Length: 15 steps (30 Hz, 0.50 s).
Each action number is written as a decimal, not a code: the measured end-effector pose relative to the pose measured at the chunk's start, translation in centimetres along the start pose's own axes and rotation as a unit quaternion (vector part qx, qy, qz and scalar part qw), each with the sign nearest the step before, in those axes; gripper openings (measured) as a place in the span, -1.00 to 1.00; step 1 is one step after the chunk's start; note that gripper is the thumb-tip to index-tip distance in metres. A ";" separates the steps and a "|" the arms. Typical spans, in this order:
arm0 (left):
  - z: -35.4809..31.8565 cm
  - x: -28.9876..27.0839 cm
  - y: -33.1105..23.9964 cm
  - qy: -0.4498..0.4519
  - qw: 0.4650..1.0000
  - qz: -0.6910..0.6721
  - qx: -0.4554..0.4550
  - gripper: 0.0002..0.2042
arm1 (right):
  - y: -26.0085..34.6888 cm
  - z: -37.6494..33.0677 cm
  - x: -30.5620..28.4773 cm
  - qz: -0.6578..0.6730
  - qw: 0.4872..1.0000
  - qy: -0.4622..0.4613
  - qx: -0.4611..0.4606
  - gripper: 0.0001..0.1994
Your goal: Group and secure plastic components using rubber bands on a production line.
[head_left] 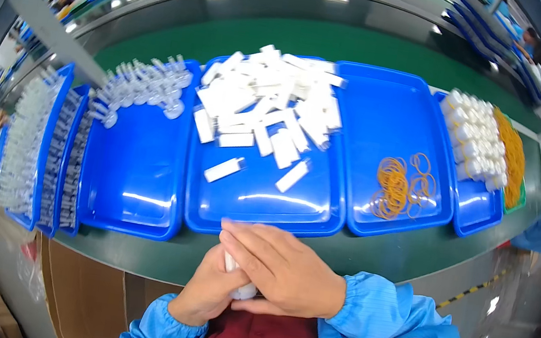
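Close in front of my body, both hands meet around a white piece (243,291), mostly hidden by my fingers, so its exact kind does not show. My left hand (209,286) is closed around it from the left. Over the top lies my right hand (287,275), its fingers pressed together across the left hand and its thumb along the piece's lower end. Just beyond is a blue tray (264,213) heaped with white rectangular pieces (260,95), some with clear ends. Two of them, one a white piece (223,170), lie apart from the heap.
Right of it, a blue tray (375,114) holds orange rubber bands (394,186). Farther right are white rolled bundles (472,138) and a heap of orange bands (508,157). At left, a tray (132,170) holds clear round-ended parts (147,86), beside stacked trays of clear parts (29,142).
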State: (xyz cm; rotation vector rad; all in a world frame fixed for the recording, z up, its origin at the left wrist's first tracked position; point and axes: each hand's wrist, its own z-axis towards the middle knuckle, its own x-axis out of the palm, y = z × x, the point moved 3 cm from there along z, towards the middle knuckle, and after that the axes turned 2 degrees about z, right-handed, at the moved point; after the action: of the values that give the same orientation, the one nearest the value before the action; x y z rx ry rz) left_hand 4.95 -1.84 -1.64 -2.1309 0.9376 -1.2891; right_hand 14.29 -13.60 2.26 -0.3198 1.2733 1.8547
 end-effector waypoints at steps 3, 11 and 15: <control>0.7 1.2 1.3 0.027 0.999 -0.001 -0.027 -0.61 | -0.4 -2.1 -0.7 -0.033 0.997 0.015 0.061 -0.12; 1.7 2.5 3.0 0.058 0.991 0.093 -0.083 -0.79 | -1.4 -4.9 -4.4 -0.006 0.994 -0.072 0.078 -0.30; 1.1 2.8 1.6 -0.070 0.955 0.287 0.035 -0.77 | -7.6 -8.8 -13.0 -0.237 0.930 -0.193 0.204 -0.69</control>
State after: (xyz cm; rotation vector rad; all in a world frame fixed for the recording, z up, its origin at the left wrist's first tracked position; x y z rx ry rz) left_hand 6.40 -4.96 -1.60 -1.6823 1.2996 -0.8515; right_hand 25.89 -26.61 1.44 -0.0224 1.1443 1.1388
